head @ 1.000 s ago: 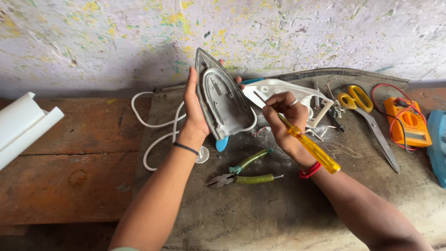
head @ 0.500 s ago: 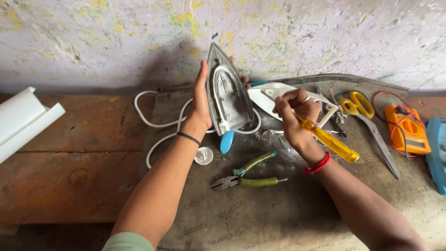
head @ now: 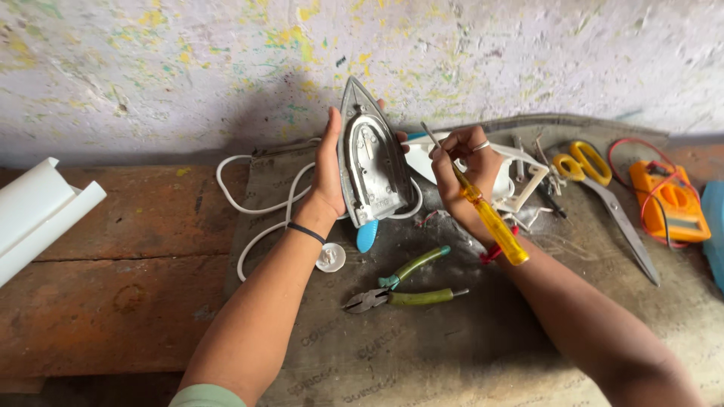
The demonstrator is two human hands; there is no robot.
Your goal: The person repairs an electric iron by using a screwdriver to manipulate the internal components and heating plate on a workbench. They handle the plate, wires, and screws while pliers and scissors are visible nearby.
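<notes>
Iron base [head: 371,162] upright in left hand [head: 329,177] grip near worktop [head: 422,354] far edge; yellow screwdriver [head: 483,211] clenched in right hand [head: 461,177]; possible slip onto fingers.

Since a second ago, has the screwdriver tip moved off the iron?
Yes. The screwdriver tip now points up, clear of the iron, judged against the scissors on the bench.

I see: iron [head: 371,162] grey metal, blue tip. Screwdriver [head: 486,215] yellow translucent handle. Pliers [head: 407,285] green grips. Scissors [head: 596,181] yellow handles. Multimeter [head: 671,202] orange, red leads. Cord [head: 256,203] white. Table [head: 113,256] rust-brown.
</notes>
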